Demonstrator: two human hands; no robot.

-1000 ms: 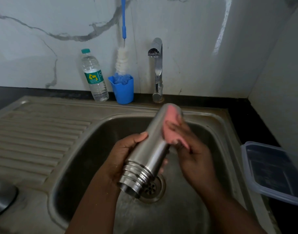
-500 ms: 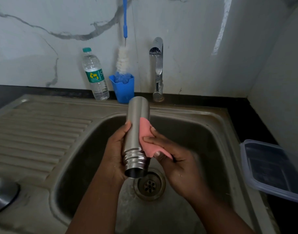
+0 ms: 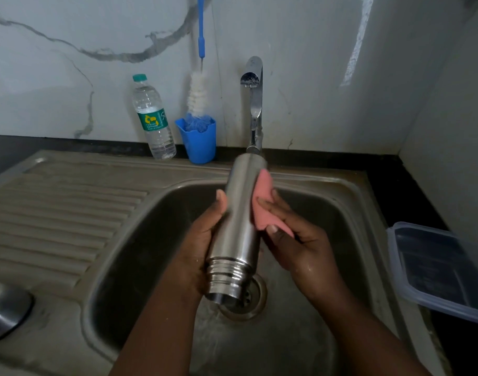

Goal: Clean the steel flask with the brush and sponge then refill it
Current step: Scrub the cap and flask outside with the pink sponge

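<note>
A view from above of a person's two bare hands working over a stainless steel sink (image 3: 349, 202). The left hand (image 3: 202, 240) grips a steel flask (image 3: 239, 221) around its lower body, fingers curled behind it and the thumb lying along its left side. The flask is held over the basin, tilted, with its closed base pointing up and away toward the tap (image 3: 252, 104) and its threaded open mouth pointing down toward the round drain (image 3: 255, 297). The right hand (image 3: 294, 240) pinches a pink sponge (image 3: 263, 204) between thumb and fingers and presses it against the right side of the flask's upper body; the sponge is folded around the curve of the metal. Both hands look wet. Behind the sink, against a white marble-patterned wall, stand a clear plastic water bottle (image 3: 152, 120) with a green cap and green label, and just to its right a small blue cup (image 3: 198, 142). A long bottle brush (image 3: 197, 96) with white bristles and a blue handle stands upright in that cup, its handle rising out of the top of the view. To the left of the basin is the ribbed draining board (image 3: 58, 213), and at its near left edge lies a rounded, shiny metal object (image 3: 4, 310), only partly in view. On the dark counter to the right of the sink sits a clear plastic container (image 3: 435, 267) with a bluish lid.
</note>
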